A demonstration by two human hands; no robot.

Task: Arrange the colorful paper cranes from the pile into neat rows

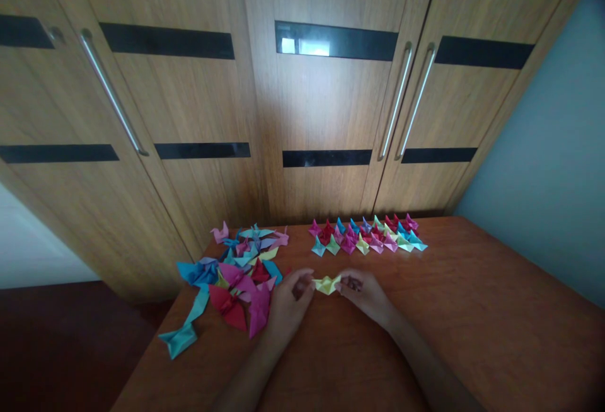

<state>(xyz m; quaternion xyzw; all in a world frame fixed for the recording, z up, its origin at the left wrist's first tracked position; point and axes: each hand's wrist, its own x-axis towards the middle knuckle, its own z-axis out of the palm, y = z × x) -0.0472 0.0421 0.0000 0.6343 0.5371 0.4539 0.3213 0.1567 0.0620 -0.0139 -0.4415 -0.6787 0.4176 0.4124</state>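
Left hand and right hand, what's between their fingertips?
In the head view, a yellow origami piece is held between the left hand and the right hand.

The one view looks from the person's head, forward and down over a table (pixel 472 317), which spreads across the lower frame, to a cupboard (pixel 326 106) filling most of the upper frame. The left hand (pixel 289 302) and right hand (pixel 367 297) are nearer, below the centre; the cupboard stands farther off.
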